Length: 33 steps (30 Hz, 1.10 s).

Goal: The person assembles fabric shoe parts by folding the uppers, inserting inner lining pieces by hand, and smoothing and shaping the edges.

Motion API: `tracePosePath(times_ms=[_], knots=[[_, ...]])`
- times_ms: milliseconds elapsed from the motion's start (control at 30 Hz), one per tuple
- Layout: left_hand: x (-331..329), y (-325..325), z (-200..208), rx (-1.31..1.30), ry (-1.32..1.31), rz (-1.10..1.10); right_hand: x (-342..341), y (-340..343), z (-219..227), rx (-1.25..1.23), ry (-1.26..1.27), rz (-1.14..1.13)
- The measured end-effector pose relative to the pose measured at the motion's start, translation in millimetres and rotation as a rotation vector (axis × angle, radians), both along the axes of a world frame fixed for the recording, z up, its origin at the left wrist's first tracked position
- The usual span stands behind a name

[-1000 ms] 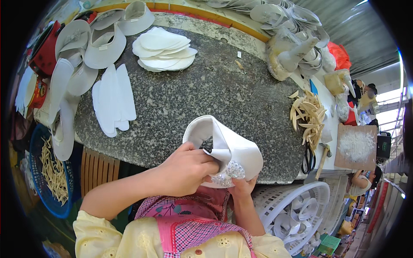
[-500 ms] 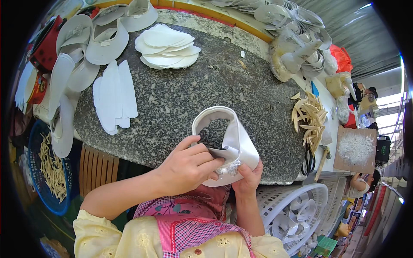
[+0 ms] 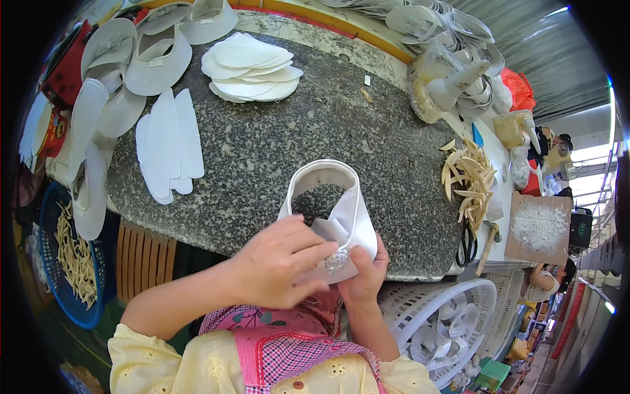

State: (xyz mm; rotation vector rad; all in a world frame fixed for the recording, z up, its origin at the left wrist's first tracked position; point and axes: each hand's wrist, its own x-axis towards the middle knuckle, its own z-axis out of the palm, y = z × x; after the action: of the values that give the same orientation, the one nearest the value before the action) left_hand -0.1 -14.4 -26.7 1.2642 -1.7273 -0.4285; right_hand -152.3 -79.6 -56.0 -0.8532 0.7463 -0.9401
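Note:
A white satin shoe upper, curved into a loop with its opening upward, is held over the near edge of the stone slab. A sparkling rhinestone ornament sits on its near face. My right hand grips the upper's right side, thumb on the outer face beside the ornament. Across the near left side lies my left hand, its index fingertip by the ornament and its thumb apart from the fingers. Part of the upper is hidden behind the left hand.
White oval sheets and long white strips lie on the slab. Finished-looking grey uppers crowd the far left. Tan offcuts, black scissors and a hammer are at right. A white basket holds more uppers.
My left hand has drawn back from the inside of the upper, its fingers loosening. The upper has turned slightly so its opening tilts more upright, and the right hand has shifted a little left.

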Motion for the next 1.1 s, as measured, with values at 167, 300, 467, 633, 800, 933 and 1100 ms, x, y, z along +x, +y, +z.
tracePosePath(times_ms=[167,300,467,633,800,933,1100], knots=[[-18.3,2.4,-4.0,-0.003,-0.038,0.202,-3.7,7.4,-3.8,-0.396,0.289,-0.125],[-1.0,-2.6,10.2,0.053,-0.111,0.043,-5.2,4.5,9.9,-0.692,0.35,-0.016],[12.5,-12.6,9.6,-0.014,-0.174,-0.15,-5.8,0.2,15.2,0.118,-0.137,0.114],[-0.5,0.7,6.0,0.103,-0.008,-0.013,2.3,3.4,16.5,-0.093,0.01,-0.016],[-2.8,-1.4,1.6,0.18,-0.168,-0.019,-12.8,-12.7,14.4,0.034,-0.116,0.183],[-2.7,-4.9,0.3,0.157,-0.262,-0.041,-4.2,-11.4,28.3,0.333,-0.227,0.219],[8.1,-12.3,-2.2,0.116,-0.294,-0.139,-4.1,-2.0,19.9,0.18,-0.288,0.084]])
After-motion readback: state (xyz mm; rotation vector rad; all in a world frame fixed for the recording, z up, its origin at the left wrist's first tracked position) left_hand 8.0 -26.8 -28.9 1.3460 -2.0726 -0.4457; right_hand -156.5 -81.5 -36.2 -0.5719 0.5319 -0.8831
